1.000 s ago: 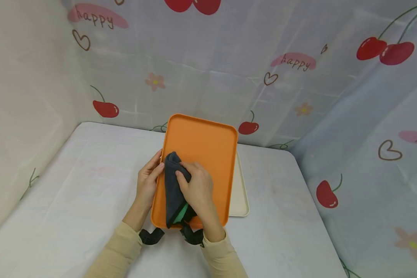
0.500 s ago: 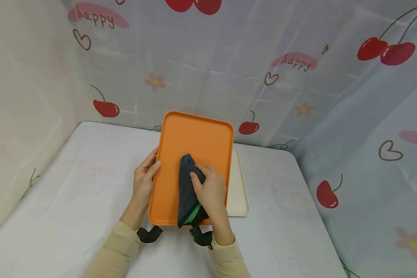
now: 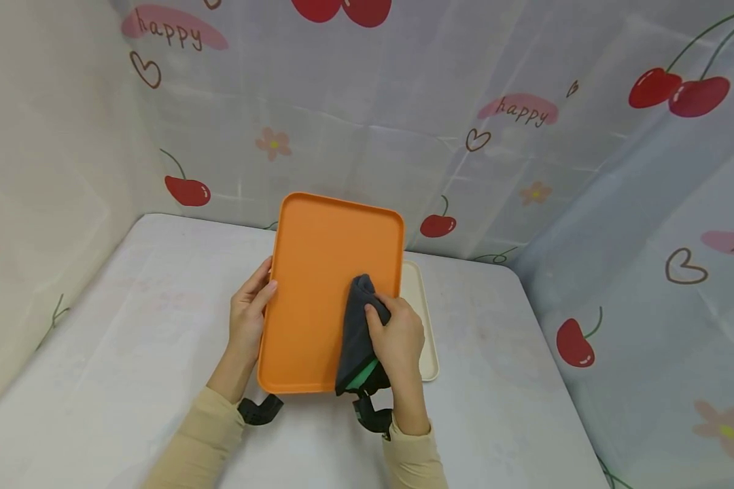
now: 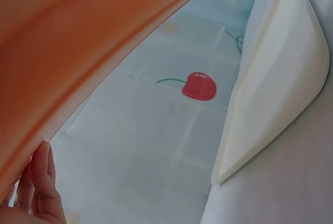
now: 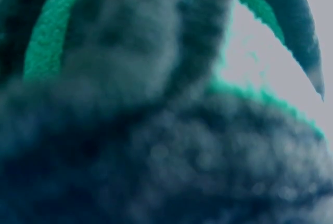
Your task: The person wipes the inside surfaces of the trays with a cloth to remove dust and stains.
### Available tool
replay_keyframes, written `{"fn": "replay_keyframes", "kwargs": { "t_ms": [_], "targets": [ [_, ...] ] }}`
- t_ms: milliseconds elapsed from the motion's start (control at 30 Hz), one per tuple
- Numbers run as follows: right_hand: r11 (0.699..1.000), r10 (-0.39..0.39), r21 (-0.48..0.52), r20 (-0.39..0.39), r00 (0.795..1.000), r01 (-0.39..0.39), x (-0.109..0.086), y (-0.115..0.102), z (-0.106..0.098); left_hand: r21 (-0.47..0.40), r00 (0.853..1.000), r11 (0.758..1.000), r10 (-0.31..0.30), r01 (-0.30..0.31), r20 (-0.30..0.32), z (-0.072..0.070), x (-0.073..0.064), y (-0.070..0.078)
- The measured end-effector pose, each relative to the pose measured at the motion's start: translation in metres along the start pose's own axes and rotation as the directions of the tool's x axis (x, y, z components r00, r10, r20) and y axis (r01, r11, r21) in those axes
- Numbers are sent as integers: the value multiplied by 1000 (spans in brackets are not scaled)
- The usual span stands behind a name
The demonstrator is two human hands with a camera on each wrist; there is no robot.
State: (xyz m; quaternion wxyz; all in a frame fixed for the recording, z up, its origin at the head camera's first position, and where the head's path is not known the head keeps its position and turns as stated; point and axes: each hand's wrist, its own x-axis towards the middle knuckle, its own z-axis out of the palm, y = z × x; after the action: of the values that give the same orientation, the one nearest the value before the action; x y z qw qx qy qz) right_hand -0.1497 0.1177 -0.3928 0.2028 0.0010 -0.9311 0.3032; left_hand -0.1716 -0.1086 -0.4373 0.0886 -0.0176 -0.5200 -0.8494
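My left hand [image 3: 247,316] grips the left edge of an orange tray [image 3: 312,272], thumb at the rim and the other fingers behind it. The tray is held up and tilted, its inner face towards me. With my right hand [image 3: 400,336] I pinch a folded dark grey cloth [image 3: 357,333] with a green underside, which lies against the tray's lower right part. In the left wrist view the fingers [image 4: 44,177] touch the underside of the orange tray [image 4: 78,41]. Blurred folds of the cloth [image 5: 130,151] fill most of the right wrist view.
A cream tray [image 3: 429,339] lies on the white table [image 3: 495,380] behind the orange one, which partly covers it. Printed curtains [image 3: 355,88] with cherries and hearts stand along the table's back and sides. Black wrist straps [image 3: 261,410] hang below the hands.
My right hand has moved the cloth rightward across the tray, from its left side to its right edge. The orange tray has shifted slightly left and up with my left hand.
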Motion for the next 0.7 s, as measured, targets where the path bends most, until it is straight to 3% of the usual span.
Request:
{"fn": "replay_keyframes", "kwargs": {
  "t_ms": [433,700],
  "targets": [
    [993,110,-47,-13,994,-110,2,20,-8,-2,999,1000,-1,1,-34,-4,3,4],
    [992,116,-45,-14,993,-116,-1,20,-8,-26,1000,1000,13,-13,-21,-4,2,3]
  ]
}}
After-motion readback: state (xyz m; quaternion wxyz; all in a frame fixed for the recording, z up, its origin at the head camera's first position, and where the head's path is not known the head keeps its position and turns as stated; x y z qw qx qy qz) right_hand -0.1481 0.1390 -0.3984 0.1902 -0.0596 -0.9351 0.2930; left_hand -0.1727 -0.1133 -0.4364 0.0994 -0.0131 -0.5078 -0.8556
